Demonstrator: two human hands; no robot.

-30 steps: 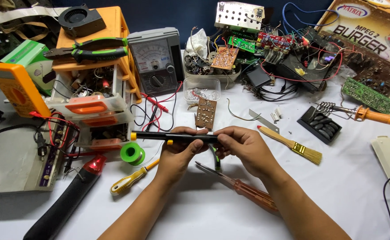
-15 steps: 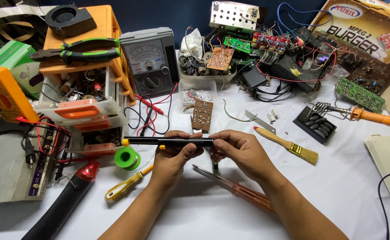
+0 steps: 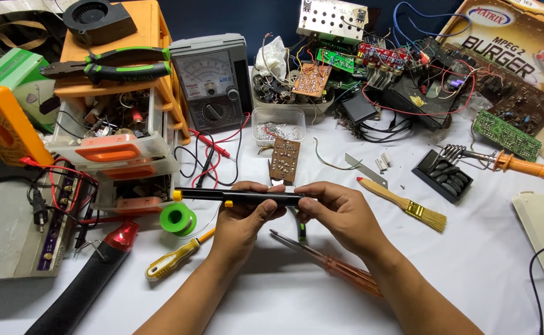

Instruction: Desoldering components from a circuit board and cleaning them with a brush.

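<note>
Two bare hands are holding a slim black tool with yellow trim (image 3: 241,197) level above a cluttered white worktable (image 3: 470,267) — it looks like a desoldering pump. The left hand (image 3: 242,218) is curling its fingers around the middle of the barrel; the right hand (image 3: 340,214) is closing over the other end. The tool seems light, rigid and smooth, so the barrel is likely the surest place to grip. Just beneath are lying a green solder spool (image 3: 177,218), a yellow-handled screwdriver (image 3: 172,260) and an orange-handled screwdriver (image 3: 340,272) — a small brown circuit board (image 3: 285,159) is resting just beyond.
</note>
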